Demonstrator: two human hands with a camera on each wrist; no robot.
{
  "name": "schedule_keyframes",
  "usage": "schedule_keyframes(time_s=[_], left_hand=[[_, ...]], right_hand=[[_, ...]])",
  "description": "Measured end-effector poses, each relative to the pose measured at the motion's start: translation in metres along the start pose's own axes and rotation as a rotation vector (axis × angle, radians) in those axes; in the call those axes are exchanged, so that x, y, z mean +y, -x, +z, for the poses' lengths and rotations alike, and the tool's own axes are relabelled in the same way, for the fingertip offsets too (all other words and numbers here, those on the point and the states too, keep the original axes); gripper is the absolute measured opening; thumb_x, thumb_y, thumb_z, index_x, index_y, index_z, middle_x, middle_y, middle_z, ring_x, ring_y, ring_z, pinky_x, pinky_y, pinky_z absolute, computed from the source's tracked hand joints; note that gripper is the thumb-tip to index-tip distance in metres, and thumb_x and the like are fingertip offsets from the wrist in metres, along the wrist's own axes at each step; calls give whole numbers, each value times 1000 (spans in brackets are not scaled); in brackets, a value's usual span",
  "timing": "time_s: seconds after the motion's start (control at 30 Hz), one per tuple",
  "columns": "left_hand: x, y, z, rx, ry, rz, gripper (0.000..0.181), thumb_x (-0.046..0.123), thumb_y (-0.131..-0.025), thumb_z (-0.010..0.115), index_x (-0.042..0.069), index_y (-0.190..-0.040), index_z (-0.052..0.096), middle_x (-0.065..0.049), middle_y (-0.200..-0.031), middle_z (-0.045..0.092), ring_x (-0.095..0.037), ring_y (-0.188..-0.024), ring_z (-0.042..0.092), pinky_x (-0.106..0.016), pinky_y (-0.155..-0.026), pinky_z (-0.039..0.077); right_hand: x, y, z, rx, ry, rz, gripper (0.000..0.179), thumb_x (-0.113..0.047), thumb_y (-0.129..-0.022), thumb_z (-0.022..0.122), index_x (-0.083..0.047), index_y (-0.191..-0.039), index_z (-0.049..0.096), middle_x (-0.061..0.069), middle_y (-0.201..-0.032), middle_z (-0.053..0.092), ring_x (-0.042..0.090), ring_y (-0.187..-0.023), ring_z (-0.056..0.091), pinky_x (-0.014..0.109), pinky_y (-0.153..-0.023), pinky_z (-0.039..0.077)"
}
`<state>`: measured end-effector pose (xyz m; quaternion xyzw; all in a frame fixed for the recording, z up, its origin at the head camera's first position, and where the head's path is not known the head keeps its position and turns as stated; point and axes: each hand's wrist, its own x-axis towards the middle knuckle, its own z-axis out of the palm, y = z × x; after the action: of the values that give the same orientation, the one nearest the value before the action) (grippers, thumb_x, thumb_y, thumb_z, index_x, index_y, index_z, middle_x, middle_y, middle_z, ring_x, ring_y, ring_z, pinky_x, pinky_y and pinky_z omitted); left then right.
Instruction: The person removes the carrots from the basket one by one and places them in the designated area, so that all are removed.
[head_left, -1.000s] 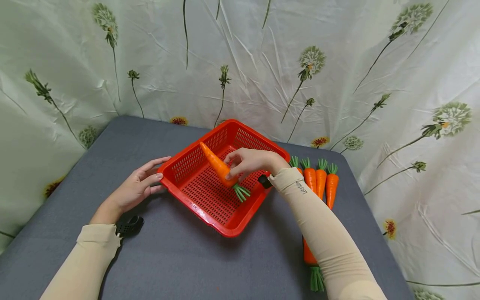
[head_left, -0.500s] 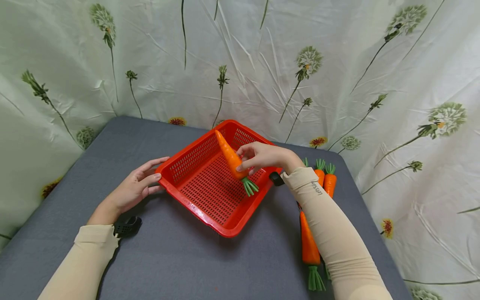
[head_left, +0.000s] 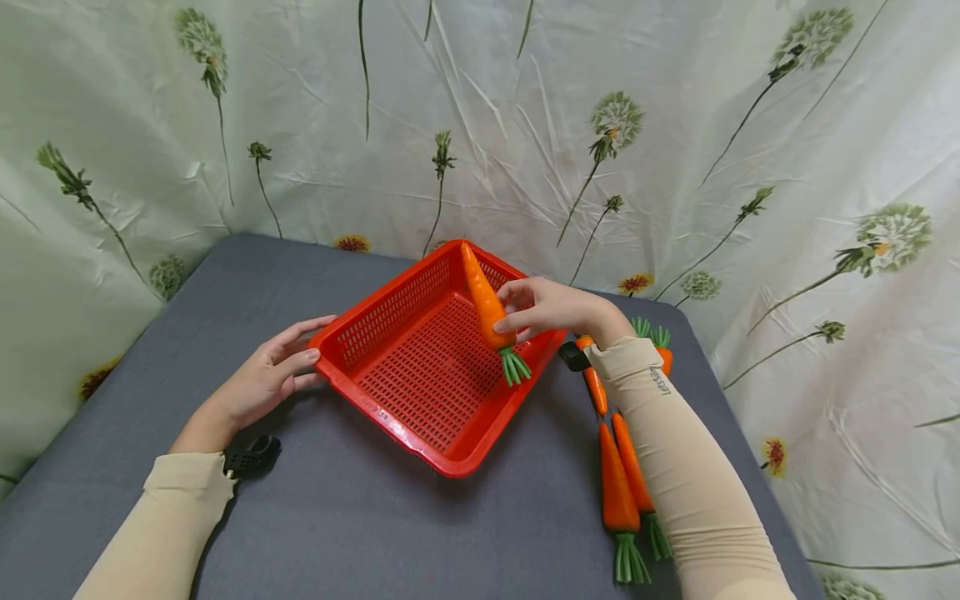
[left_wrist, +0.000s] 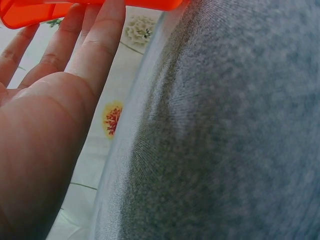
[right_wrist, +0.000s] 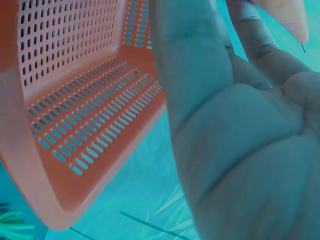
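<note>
In the head view my left hand [head_left: 258, 379] holds the near left corner of a red perforated plastic basket [head_left: 386, 421], its thumb at the rim. The left wrist view shows thumb and fingers reaching up to the red rim [left_wrist: 32, 15]. Over the basket's right side, my right hand [head_left: 558, 307] pinches an orange carrot [head_left: 483, 300] near its thick end, the green stalks [head_left: 514, 365] toward me and the tip toward the far corner. Nothing else shows inside the basket. In the right wrist view the slotted basket wall [right_wrist: 65, 50] stands beside the hand [right_wrist: 250, 150].
Several carrots lie right of the basket, partly hidden by my right sleeve [head_left: 697, 475]: a near carrot [head_left: 618, 492], another carrot [head_left: 633, 467] beside it, and a farther carrot [head_left: 595, 385]. The grey tabletop [head_left: 360, 533] ends at a flower-printed curtain [head_left: 315, 125].
My right hand has moved right with the carrot, from over the basket's middle to its right side, turning the carrot's tip rightward. My left hand stays at the basket corner.
</note>
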<state>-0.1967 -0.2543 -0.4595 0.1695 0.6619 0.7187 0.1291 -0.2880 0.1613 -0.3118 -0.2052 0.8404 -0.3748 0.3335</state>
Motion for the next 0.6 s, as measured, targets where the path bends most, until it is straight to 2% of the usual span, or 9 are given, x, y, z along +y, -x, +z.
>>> schedule_keyframes(time_s=[0.23,0.6], left_hand=[[1,0,0,-2,1,-1,56,11,-106,49,16,-158,30,-3,-145,49,-5,-122,60,-28,-92,58],[1,1,1,-4,0,0,56,11,-106,49,16,-158,29,0,-144,51,-6,-122,61,-29,-93,58]], right_hand=[[0,8,-7,33,-23,-3,41,-26,-93,72,-8,-126,54,10,-111,67,23,-98,69,41,-92,59],[2,23,-16,91,-19,-19,39,-24,-94,71,-7,-125,55,9,-112,65,23,-99,66,42,-90,59]])
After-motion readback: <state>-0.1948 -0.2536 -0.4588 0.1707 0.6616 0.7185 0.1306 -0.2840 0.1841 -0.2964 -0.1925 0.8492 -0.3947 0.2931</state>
